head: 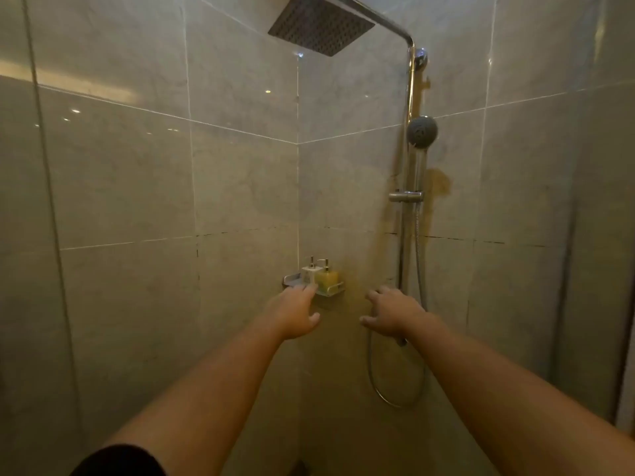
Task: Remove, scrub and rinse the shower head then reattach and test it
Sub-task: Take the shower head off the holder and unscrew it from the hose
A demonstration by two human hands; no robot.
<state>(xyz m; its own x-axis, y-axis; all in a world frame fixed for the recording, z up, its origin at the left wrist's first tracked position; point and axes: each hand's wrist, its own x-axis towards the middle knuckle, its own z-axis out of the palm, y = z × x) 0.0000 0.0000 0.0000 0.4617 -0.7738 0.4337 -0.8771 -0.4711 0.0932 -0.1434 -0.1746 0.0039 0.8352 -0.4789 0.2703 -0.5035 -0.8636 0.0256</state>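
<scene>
Head view looks into a tiled shower corner, with both of my bare arms stretched forward and low. My left grip [296, 312] is loose, with fingers relaxed and the thumb out to the side, and it holds nothing. Its fingertips reach the front edge of a small corner shelf [291, 280]; I cannot tell whether they touch it. On that shelf stand two pump bottles side by side, a white bottle [309, 273] and a yellow bottle [328, 277] to its right.

My right grip [395, 314] is also empty, palm down, fingers spread and lightly bent. It hovers just in front of the lower part of the chrome riser rail [410, 159], apart from the left one.

The round grey hand shower head [422, 131] sits well above both grips. It is mounted on the rail with its face tilted down and toward me. Below it a chrome slider bracket [407, 196] clamps the rail. The metal hose [418, 249] hangs from under the head, passes behind my right wrist, and loops low before rising again.

At the top of the rail a curved arm carries the square overhead shower head [321, 24], dark and dotted with nozzles, out over the corner.

A brownish stain [439, 183] marks the wall tile just to the right of the rail, beside the bracket. A vertical glass edge [36, 132] runs down the far left. A patch of dark cloth [120, 462] shows at the bottom left, under my left forearm.
</scene>
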